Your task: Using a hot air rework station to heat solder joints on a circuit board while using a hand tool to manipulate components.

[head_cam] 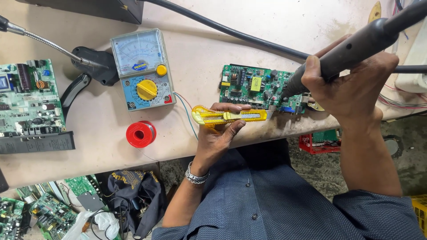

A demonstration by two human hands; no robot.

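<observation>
I am holding a yellow knife (229, 116) in my left hand (218, 133), my fingers (227, 107) pinching its body from both sides so it is lying level just above the tabletop (102, 129), its tip pointing toward the near edge of the green board (260, 88). My right hand (351, 89) is gripping a dark iron (356, 46), fingers wrapped tightly around its handle, and its tip is coming down onto the right part of the board, where it is touching or nearly touching the parts; I cannot tell which. The board is lying flat near the tabletop's front edge, between my two hands. A thick black cable (231, 31) is running across the tabletop behind it. To the left, a meter (142, 69) with a yellow dial is lying face up, with a red solder spool (140, 134) just in front of it. Further left, a second board (29, 95) is resting at the tabletop's edge.
</observation>
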